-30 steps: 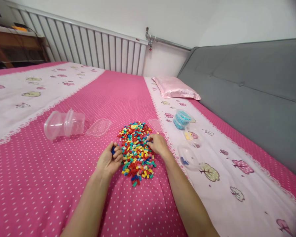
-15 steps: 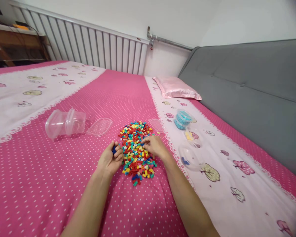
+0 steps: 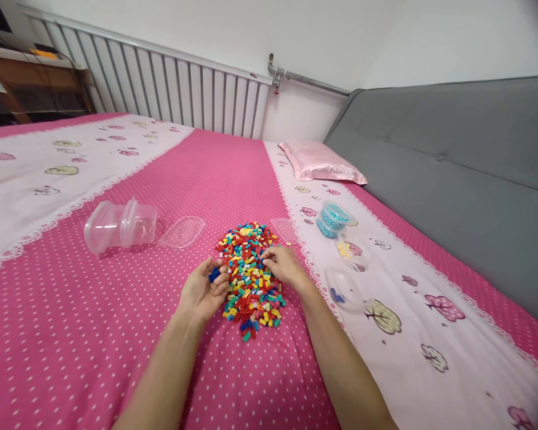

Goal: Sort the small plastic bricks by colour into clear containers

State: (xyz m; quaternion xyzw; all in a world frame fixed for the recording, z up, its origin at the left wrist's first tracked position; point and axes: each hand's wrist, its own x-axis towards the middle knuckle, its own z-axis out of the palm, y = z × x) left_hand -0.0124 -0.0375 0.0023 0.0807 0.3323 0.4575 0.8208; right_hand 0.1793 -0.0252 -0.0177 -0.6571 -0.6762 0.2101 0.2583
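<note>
Sorting small plastic bricks by hand on a bed. Compared with half a second earlier, the left hand point(image 3: 202, 289) has loosened a little, so that the blue bricks point(image 3: 214, 275) show more fully between thumb and curled fingers. The right hand point(image 3: 283, 264) has drawn back slightly toward the near right side of the mixed pile point(image 3: 251, 283); its fingers are bent together, and whether they pinch a brick cannot be told. The change suggests that blue bricks are being collected in the left palm while the right hand picks. The pile lies between the hands on the pink dotted bedspread point(image 3: 233, 161). At right stand a see-through bowl point(image 3: 352, 285) with a few blue bricks, another container point(image 3: 361, 255) with yellow ones, and stacked tubs point(image 3: 334, 221) of turquoise pieces. At left, nested tubs point(image 3: 116, 224) lie on their side near a lid point(image 3: 182, 232). Beyond are a pillow point(image 3: 320, 162), a grey headboard point(image 3: 452, 131), a white radiator point(image 3: 161, 83) and a wall pipe point(image 3: 314, 78).
</note>
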